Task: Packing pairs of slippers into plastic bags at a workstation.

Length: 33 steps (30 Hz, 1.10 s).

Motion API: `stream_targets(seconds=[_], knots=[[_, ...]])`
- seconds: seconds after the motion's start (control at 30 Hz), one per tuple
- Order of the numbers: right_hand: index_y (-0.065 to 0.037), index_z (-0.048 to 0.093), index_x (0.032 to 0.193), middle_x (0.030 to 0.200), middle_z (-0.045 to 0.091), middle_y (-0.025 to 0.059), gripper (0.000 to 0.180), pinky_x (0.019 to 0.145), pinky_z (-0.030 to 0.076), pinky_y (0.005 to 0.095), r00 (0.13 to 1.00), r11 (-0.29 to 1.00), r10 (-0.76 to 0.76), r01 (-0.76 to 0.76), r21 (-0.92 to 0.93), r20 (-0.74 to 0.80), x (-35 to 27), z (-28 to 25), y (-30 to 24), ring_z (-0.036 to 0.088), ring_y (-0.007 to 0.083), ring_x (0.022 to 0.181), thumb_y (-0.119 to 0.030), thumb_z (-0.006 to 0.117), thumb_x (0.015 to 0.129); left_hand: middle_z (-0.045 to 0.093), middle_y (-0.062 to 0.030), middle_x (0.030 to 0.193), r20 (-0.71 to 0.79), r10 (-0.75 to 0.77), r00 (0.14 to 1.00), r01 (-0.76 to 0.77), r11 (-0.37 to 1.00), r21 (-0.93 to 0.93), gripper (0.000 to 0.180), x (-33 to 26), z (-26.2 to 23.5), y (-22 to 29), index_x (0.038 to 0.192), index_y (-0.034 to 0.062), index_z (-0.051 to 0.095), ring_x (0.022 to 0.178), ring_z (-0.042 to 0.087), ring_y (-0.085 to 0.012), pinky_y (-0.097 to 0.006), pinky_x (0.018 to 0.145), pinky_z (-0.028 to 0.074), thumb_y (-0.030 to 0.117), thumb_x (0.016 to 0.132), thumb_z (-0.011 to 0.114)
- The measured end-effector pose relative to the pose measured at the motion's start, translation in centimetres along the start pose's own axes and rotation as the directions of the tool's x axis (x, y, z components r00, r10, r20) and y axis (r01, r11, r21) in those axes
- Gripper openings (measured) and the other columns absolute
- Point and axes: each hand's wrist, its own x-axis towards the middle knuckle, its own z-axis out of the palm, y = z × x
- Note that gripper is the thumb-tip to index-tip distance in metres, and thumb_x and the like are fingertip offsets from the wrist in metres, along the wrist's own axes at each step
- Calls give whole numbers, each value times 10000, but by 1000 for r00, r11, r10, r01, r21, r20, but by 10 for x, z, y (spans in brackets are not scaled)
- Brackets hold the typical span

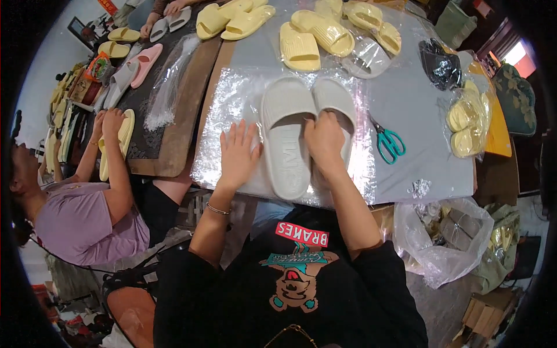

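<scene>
Seen from above, a person in a black printed shirt leans over a grey worktop (418, 110). The left hand (238, 153) lies flat, fingers spread, on a clear plastic sheet (226, 104) beside a pair of off-white slides (301, 124). The right hand (325, 139) rests on the slides where the two meet, fingers curled down over them; whether it grips cannot be told. The slides lie side by side, soles down, on the sheet and are not yet wrapped, so the bagging looks barely begun. Just right lie teal scissors (389, 142). Farther right, yellow slides already sit in a bag (467, 124). Beyond, loose yellow slides (316, 35) wait unbagged. At the left, another person's hands (107, 124) hold a yellow slide.
</scene>
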Motion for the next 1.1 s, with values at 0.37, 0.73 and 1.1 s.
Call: stream_targets(seconds=[0.37, 0.73, 1.1], knots=[[-58, 691, 979, 1088, 577, 134, 237, 908, 406, 420, 933, 934, -358, 357, -23, -48, -64, -64, 85, 474, 335, 1079, -72, 689, 742, 509, -198, 1132, -140, 37, 989, -110, 822, -559, 363, -3, -63, 76, 1183, 15, 557, 1078, 465, -376, -475, 961, 364, 77, 826, 569], [-98, 727, 889, 1047, 609, 74, 175, 886, 410, 401, 927, 927, -358, 367, 75, -110, -87, -39, 83, 485, 310, 1042, -90, 720, 714, 427, -292, 1300, -120, 250, 961, -273, 927, -257, 494, 14, -11, 113, 1359, 142, 445, 1263, 350, -438, -495, 1095, 219, 285, 893, 527], [-83, 712, 799, 931, 608, 55, 117, 892, 378, 410, 948, 940, -304, 314, 133, -92, -81, -35, 81, 465, 305, 999, -80, 726, 683, 441, -290, 1287, -125, 225, 966, -251, 930, -267, 486, 12, -11, 113, 1337, 126, 466, 1263, 357, -425, -482, 1102, 215, 267, 878, 535]])
